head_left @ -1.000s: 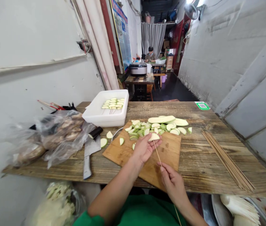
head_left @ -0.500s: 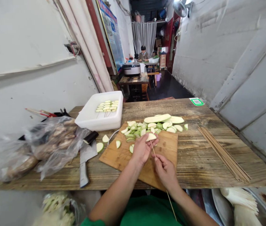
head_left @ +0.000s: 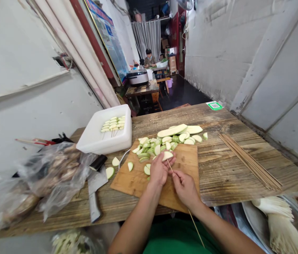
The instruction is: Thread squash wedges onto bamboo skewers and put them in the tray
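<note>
My left hand (head_left: 159, 170) is closed on a pale, green-edged zucchini slice (head_left: 167, 155) above the wooden cutting board (head_left: 135, 183). The tip of a thin bamboo skewer (head_left: 197, 229) meets that slice; whether it has gone in is hard to see. My right hand (head_left: 184, 187) pinches the skewer near its tip, and the long end runs back under my wrist past the table edge. Cut zucchini pieces (head_left: 149, 144) lie heaped at the board's far side, with long zucchini halves (head_left: 172, 130) behind them.
A white plastic box (head_left: 104, 144) with skewered slices stands at the left. Near it lie a cleaver (head_left: 94, 204) and plastic bags of mushrooms (head_left: 56, 173). A bundle of skewers (head_left: 250, 162) rests on the right. Another person (head_left: 149, 60) sits at a far table.
The camera view has tilted and shifted slightly. Both hands keep nearly the same pose, with the skewer still at the zucchini slice.
</note>
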